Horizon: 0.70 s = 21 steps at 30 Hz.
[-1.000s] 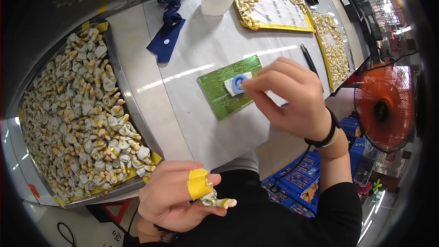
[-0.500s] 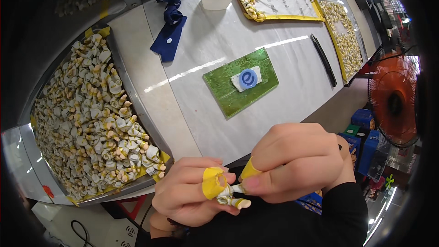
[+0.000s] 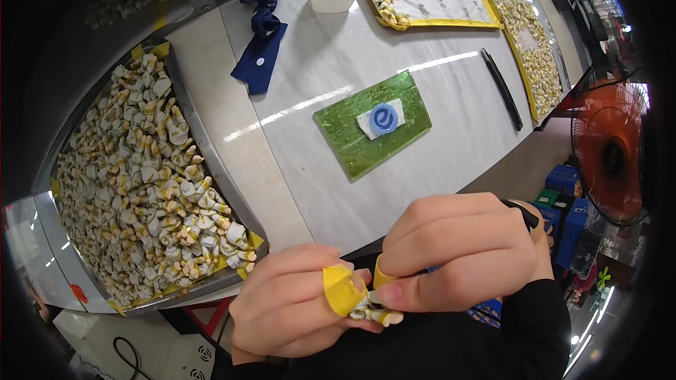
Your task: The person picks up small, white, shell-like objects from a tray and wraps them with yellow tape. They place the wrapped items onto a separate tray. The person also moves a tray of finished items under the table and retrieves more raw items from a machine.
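Figurine (image 3: 387, 317), white-and-yellow, sits between both hands, low centre in the head view. Clock centred on it: left hand (image 3: 289, 302) at 9, curled and gripping it; right hand (image 3: 458, 250) between 1 and 2, thumb and finger pinched together at its upper side. Can't tell if they grip the figurine or a small bit against it; contact mostly hidden. Blue disc (image 3: 383, 118) on green block (image 3: 345, 151) at 12, metal tray (image 3: 227, 183) of similar pieces at 10. Step looks like two-handed fine fitting or adjusting. Next move calls for steady left grip, light right fingertip pressure.
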Available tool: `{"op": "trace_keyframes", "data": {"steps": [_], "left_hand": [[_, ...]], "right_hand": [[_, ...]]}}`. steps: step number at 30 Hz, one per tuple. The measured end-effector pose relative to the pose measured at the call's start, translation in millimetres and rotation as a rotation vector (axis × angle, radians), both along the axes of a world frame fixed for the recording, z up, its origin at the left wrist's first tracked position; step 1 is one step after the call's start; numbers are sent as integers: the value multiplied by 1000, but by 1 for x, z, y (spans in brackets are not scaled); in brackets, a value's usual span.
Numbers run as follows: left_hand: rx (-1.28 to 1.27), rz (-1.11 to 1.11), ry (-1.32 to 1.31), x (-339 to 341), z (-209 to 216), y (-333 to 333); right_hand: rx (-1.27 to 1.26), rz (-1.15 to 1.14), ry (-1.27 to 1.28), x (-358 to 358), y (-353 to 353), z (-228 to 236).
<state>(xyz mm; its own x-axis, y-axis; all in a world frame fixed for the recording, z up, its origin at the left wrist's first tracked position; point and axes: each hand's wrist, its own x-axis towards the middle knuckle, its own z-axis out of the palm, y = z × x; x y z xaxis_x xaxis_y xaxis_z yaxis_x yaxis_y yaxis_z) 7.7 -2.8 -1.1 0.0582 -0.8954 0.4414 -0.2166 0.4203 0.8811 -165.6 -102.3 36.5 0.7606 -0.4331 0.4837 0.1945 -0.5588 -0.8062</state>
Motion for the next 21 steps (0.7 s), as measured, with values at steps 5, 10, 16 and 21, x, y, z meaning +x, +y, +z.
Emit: {"op": "trace_keyframes", "data": {"steps": [5, 10, 16, 21], "left_hand": [[-19, -7, -32, -1, -2, -1], [-12, 0, -86, 0, 2, 0], [19, 33, -43, -3, 3, -4], [-77, 64, -106, -1, -8, -5]], "right_hand": [[23, -4, 10, -3, 1, -1], [11, -16, 16, -3, 2, 0], [-96, -150, -5, 1, 6, -2], [-140, -267, -27, 3, 14, -9]]}}
